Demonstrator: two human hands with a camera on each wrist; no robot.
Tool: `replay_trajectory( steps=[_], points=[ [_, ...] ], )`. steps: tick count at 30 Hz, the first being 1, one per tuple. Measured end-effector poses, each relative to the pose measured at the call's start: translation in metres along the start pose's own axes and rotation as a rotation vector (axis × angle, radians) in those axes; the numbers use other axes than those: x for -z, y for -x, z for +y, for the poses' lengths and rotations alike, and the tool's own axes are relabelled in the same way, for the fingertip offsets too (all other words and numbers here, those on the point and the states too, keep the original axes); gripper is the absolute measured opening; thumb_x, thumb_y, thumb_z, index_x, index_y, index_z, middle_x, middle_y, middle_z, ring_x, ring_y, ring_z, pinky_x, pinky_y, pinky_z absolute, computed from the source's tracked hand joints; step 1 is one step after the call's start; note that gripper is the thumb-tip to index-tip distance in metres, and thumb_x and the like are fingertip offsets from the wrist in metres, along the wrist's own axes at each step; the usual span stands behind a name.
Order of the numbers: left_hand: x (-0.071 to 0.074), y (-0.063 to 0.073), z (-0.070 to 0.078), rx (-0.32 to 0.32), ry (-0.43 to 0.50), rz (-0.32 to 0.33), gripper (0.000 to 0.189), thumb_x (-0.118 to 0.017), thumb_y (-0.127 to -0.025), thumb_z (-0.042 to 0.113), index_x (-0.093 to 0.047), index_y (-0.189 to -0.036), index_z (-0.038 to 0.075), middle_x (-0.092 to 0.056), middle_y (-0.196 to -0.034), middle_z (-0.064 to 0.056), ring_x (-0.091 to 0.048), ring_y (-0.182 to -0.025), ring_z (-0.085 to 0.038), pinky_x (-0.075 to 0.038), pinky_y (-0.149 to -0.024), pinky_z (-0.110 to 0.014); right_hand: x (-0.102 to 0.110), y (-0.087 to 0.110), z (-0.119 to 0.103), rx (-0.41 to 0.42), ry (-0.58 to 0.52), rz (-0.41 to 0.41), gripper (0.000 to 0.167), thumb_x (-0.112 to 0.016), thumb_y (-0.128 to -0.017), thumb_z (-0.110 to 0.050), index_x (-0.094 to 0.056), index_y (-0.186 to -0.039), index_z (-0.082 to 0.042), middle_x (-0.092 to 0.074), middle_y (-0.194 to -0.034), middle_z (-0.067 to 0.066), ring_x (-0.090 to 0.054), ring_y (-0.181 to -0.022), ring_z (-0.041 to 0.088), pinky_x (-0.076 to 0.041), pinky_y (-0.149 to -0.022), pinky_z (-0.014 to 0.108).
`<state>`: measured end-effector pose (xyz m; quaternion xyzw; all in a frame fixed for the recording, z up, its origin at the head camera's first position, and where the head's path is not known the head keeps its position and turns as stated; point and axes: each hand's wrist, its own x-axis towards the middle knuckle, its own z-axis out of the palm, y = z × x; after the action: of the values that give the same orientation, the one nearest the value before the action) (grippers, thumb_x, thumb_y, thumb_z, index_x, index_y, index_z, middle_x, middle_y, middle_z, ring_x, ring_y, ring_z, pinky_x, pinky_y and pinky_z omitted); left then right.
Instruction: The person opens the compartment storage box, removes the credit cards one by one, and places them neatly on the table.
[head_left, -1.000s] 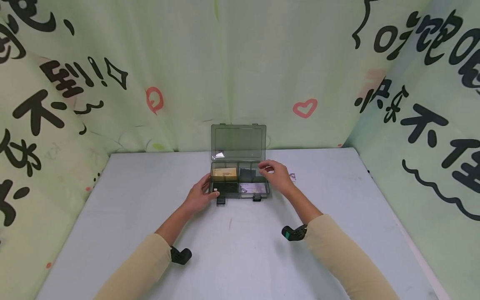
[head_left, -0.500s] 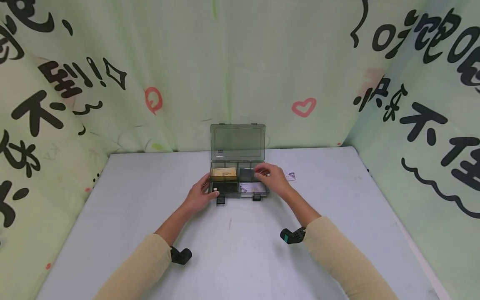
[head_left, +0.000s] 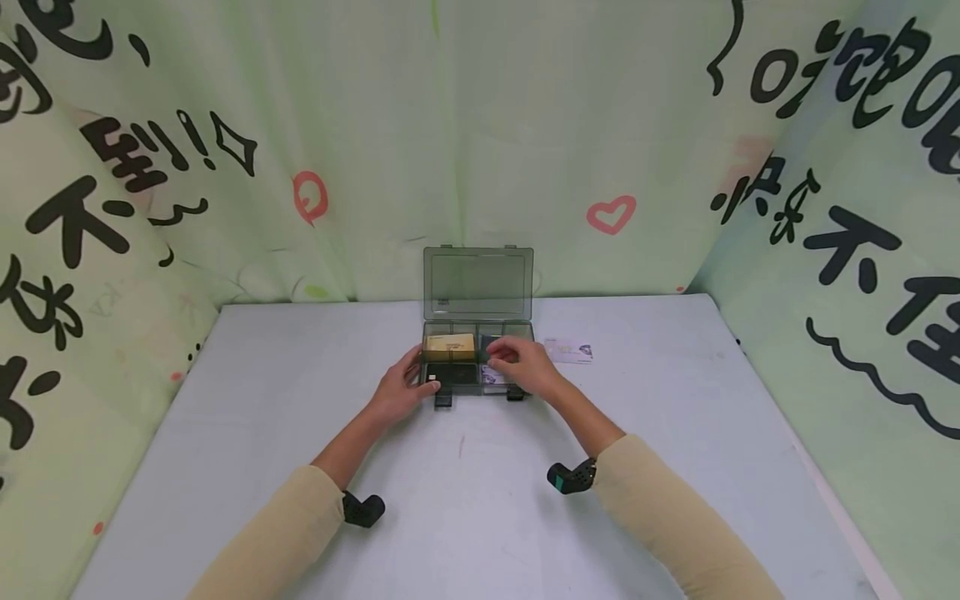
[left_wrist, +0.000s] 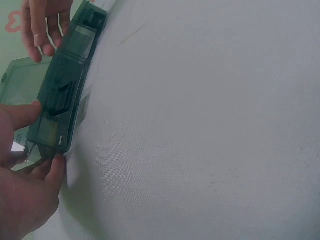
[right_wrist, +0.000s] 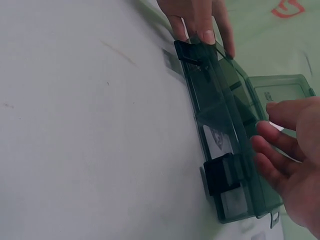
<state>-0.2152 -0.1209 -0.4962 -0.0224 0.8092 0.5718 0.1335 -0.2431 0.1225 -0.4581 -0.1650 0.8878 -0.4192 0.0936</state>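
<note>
A translucent grey-green organizer box (head_left: 510, 332) lies on the table with its lid (head_left: 480, 283) raised at the back. Its back left compartment holds a tan block (head_left: 450, 347); front left looks black (head_left: 453, 374). A purple-white printed piece (head_left: 492, 376) shows at front right, partly covered by my right hand. My left hand (head_left: 399, 390) grips the box's left end, thumb on the front edge and fingers around the side, as the left wrist view shows. My right hand (head_left: 522, 365) hovers over the right compartments, fingers loosely bent, with nothing visible between them in the right wrist view (right_wrist: 295, 145).
A purple-white printed paper slip (head_left: 570, 351) lies on the white table (head_left: 465, 500) to the right of the box. Two dark latches, the left one (head_left: 443, 400) included, hang off the box's front. Behind the table hangs a pale green curtain (head_left: 480, 150) with lettering.
My right hand has moved left and slightly toward the front over the box, uncovering more of the paper slip on the table. My left hand keeps its hold on the box.
</note>
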Motion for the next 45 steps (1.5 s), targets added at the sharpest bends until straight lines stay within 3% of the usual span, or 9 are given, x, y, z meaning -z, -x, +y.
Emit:
replay_trajectory(
  steps=[8, 15, 21, 25, 33, 45],
  points=[
    [0.0, 0.002, 0.002, -0.045, 0.025, -0.008, 0.079, -0.067, -0.09, 0.009, -0.022, -0.155, 0.016, -0.033, -0.156, -0.015, -0.029, -0.146, -0.03, -0.035, -0.118, -0.042, -0.01, -0.004, -0.008, -0.022, 0.064, -0.077, 0.034, -0.063, -0.094, -0.022, -0.063, -0.123, -0.004, -0.069, -0.102, 0.01, -0.066, -0.094, 0.021, -0.058, -0.08, 0.034],
    [0.0, 0.003, 0.003, -0.041, 0.019, -0.005, 0.079, -0.067, -0.09, 0.01, -0.023, -0.155, 0.016, -0.033, -0.156, -0.014, -0.03, -0.146, -0.029, -0.035, -0.118, -0.041, -0.017, -0.009, -0.012, -0.036, 0.117, -0.115, 0.032, -0.062, -0.095, -0.023, -0.064, -0.123, -0.007, -0.069, -0.1, 0.008, -0.064, -0.09, 0.019, -0.056, -0.076, 0.033],
    [0.001, 0.002, 0.002, -0.044, 0.015, -0.009, 0.079, -0.067, -0.09, 0.01, -0.022, -0.155, 0.016, -0.033, -0.156, -0.014, -0.03, -0.146, -0.029, -0.034, -0.118, -0.041, -0.025, -0.015, -0.013, -0.08, 0.243, -0.158, 0.031, -0.058, -0.097, -0.027, -0.064, -0.123, -0.012, -0.068, -0.1, 0.006, -0.06, -0.084, 0.016, -0.053, -0.072, 0.031],
    [0.0, 0.002, 0.001, -0.037, 0.007, -0.007, 0.08, -0.067, -0.09, 0.011, -0.022, -0.155, 0.017, -0.033, -0.156, -0.013, -0.03, -0.146, -0.028, -0.034, -0.118, -0.041, -0.03, -0.019, -0.015, -0.092, 0.31, -0.171, 0.033, -0.057, -0.098, -0.029, -0.064, -0.125, -0.012, -0.069, -0.105, 0.008, -0.06, -0.085, 0.017, -0.053, -0.075, 0.034],
    [0.001, 0.002, 0.002, -0.041, 0.026, -0.006, 0.079, -0.068, -0.09, 0.01, -0.023, -0.155, 0.017, -0.033, -0.156, -0.014, -0.03, -0.146, -0.028, -0.035, -0.118, -0.041, -0.035, -0.024, -0.022, -0.119, 0.36, -0.223, 0.036, -0.056, -0.098, -0.027, -0.06, -0.129, -0.009, -0.063, -0.129, 0.013, -0.063, -0.11, 0.026, -0.054, -0.095, 0.044],
    [0.0, 0.002, 0.0, -0.035, 0.021, -0.001, 0.079, -0.067, -0.09, 0.011, -0.023, -0.155, 0.016, -0.032, -0.156, -0.014, -0.03, -0.146, -0.028, -0.035, -0.118, -0.041, -0.037, -0.028, -0.02, -0.152, 0.336, -0.245, 0.033, -0.057, -0.097, -0.028, -0.059, -0.124, -0.008, -0.063, -0.124, 0.012, -0.062, -0.108, 0.025, -0.053, -0.092, 0.042]
  ],
)
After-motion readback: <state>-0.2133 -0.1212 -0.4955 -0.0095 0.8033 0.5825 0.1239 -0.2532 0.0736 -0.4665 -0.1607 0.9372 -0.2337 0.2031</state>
